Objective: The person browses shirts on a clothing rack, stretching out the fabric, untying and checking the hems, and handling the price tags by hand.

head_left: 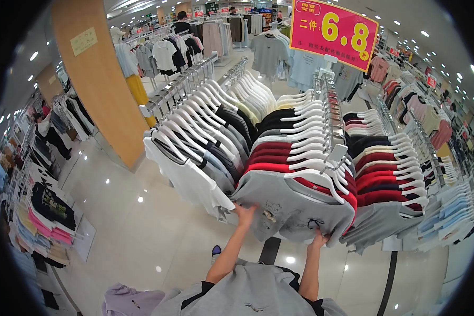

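A grey T-shirt (266, 192) with a small printed design and a dark bow hangs at the front of the middle rail on a white hanger (321, 181). My left hand (245, 214) grips the shirt's left edge, close to the sleeve of a white T-shirt (187, 171). Near the lower right of the grey shirt, my right hand (319, 240) pinches the cloth. The fingertips of both hands are partly hidden by fabric. Red shirts (271, 158) hang right behind the grey one.
A pink price sign (334, 32) stands above the rail. Another row of shirts (384, 184) hangs to the right. A wooden pillar (95, 79) rises at the left. Lilac clothing (131, 300) lies at the lower left. A person (182, 23) stands far back.
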The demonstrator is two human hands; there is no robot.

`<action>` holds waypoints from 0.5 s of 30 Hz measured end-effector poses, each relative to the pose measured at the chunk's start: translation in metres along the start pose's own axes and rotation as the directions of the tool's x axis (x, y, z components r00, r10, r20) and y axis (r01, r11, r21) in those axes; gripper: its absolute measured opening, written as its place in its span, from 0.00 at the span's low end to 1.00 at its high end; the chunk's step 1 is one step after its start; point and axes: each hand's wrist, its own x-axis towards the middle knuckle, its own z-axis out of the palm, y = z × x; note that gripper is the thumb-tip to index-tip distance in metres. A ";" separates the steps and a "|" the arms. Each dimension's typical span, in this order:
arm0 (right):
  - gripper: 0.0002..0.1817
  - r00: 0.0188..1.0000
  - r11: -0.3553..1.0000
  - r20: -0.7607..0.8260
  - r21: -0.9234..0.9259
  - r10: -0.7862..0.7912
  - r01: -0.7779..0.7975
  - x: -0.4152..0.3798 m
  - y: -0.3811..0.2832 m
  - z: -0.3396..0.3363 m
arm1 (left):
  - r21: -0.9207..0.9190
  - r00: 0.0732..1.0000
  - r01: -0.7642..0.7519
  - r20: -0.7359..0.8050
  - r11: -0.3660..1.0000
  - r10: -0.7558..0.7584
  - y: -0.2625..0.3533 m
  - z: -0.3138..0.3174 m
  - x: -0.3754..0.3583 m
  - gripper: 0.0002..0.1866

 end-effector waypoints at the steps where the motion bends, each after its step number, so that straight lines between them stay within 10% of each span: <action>1: 0.44 1.000 0.998 0.011 0.058 -0.027 0.026 -0.002 -0.008 0.000 | -0.008 0.995 0.082 -0.056 0.997 -0.083 0.003 -0.001 0.004 0.52; 6: 0.32 0.985 0.998 0.171 0.056 -0.030 0.021 0.019 0.019 -0.014 | 0.038 0.966 0.239 0.097 0.970 -0.242 -0.024 -0.024 0.014 0.33; 8: 0.24 0.959 0.980 0.204 0.037 -0.197 0.194 -0.002 0.002 -0.010 | -0.301 0.993 0.107 0.072 0.948 -0.089 -0.019 -0.026 0.002 0.21; 15: 0.25 0.930 0.925 0.118 -0.117 -0.349 0.362 -0.019 -0.004 -0.023 | -0.224 0.910 0.361 0.297 0.905 -0.290 -0.017 -0.049 -0.030 0.18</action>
